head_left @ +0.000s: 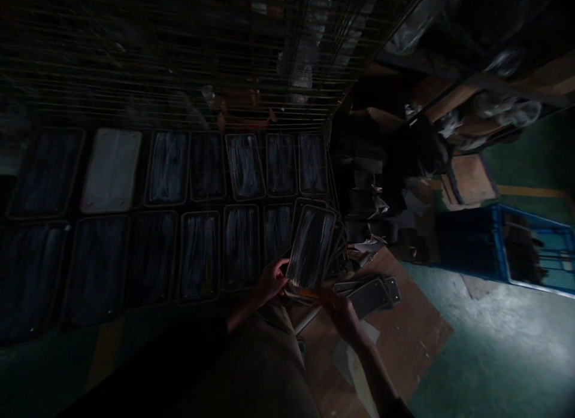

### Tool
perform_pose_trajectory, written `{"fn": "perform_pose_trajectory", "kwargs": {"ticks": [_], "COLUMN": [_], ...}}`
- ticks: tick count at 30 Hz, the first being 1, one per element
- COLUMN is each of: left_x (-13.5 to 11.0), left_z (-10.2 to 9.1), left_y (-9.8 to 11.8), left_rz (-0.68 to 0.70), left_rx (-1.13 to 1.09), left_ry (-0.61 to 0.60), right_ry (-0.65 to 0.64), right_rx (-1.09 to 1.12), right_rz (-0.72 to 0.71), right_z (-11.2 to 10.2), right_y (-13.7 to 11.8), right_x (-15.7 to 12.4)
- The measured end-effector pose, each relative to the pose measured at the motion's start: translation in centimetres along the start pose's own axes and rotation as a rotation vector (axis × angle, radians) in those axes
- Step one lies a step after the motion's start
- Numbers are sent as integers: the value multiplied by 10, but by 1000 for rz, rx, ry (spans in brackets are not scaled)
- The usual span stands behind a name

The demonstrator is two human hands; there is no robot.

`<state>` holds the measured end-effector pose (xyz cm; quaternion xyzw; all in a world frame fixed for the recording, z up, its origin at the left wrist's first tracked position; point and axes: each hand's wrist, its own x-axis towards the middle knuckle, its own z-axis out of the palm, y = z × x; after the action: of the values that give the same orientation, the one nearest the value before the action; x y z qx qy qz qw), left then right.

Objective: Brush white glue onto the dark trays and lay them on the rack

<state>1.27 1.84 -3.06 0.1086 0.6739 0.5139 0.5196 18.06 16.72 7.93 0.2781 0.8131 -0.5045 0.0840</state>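
A dark rectangular panel (312,244) with pale streaks along its length lies tilted on top of several similar panels. At its lower left edge, my left hand (273,280) has its fingers closed on the rim. My right hand (339,310) is wrapped round the orange handle of a brush (308,292), whose light bristles touch the panel's bottom end. Rows of similar streaked panels (242,244) lie to the left, and one pale grey panel (112,169) stands out among them. The scene is dim, so fine detail on the fingers is hard to see.
A wire mesh cage wall (179,76) rises behind the rows. Right of me, dark panels (371,295) rest on a brown board (404,334). Dark stacked items (363,166) stand beyond, with a blue crate (471,241) on the green floor (507,358) farther right.
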Motion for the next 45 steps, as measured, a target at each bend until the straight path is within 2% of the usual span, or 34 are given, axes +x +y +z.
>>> {"fn": "perform_pose_trajectory", "kwargs": {"ticks": [2, 4, 9, 12, 15, 18, 20, 22, 26, 29, 31, 33, 35, 37, 40, 42, 45], "left_x": [-1, -2, -3, -3, -1, 0, 0, 0, 0, -1, -2, -3, -4, -4, -5, -5, -5], "left_z": [-1, -2, -2, -1, 1, 1, 2, 2, 4, 3, 1, 0, 0, 0, 1, 1, 1], "left_y": [2, 4, 6, 3, -1, -4, -6, -7, -8, -6, -3, 0, 3, 4, 4, 3, 2], "left_rz": [-5, 5, 35, 53, 64, 67, 72, 77, 74, 75, 76, 66, 56, 53, 32, 11, -6], "left_rx": [-1, 0, 7, -6, -21, -27, -32, -45, -77, -87, -93, -91, -80, -77, -99, -113, -122], "left_ry": [-12, -2, 3, 2, 6, 9, 12, 18, 25, 20, 16, 22, 29, 34, 36, 42, 47], "right_ry": [-33, -10, 314, 434, 445, 368, 291, 208, 2, -89, -43, 96, 250, 325, 283, 217, 138], "right_rx": [80, 104, -138, -348, -562, -724, -793, -817, -783, -652, -520, -440, -470, -589, -756, -779, -730], "right_rz": [25, 11, -164, -254, -312, -346, -366, -402, -484, -410, -343, -312, -299, -300, -371, -415, -390], "right_z": [-12, -27, -62, -72, -74, -72, -68, -61, -45, -43, -48, -57, -65, -68, -58, -43, -17], "right_y": [8, 9, -9, -22, -31, -35, -35, -34, -31, -30, -29, -29, -28, -26, -19, -13, -7], "right_x": [17, 38, 87, 107, 123, 132, 128, 113, 59, 27, 25, 39, 61, 79, 79, 58, 15]}}
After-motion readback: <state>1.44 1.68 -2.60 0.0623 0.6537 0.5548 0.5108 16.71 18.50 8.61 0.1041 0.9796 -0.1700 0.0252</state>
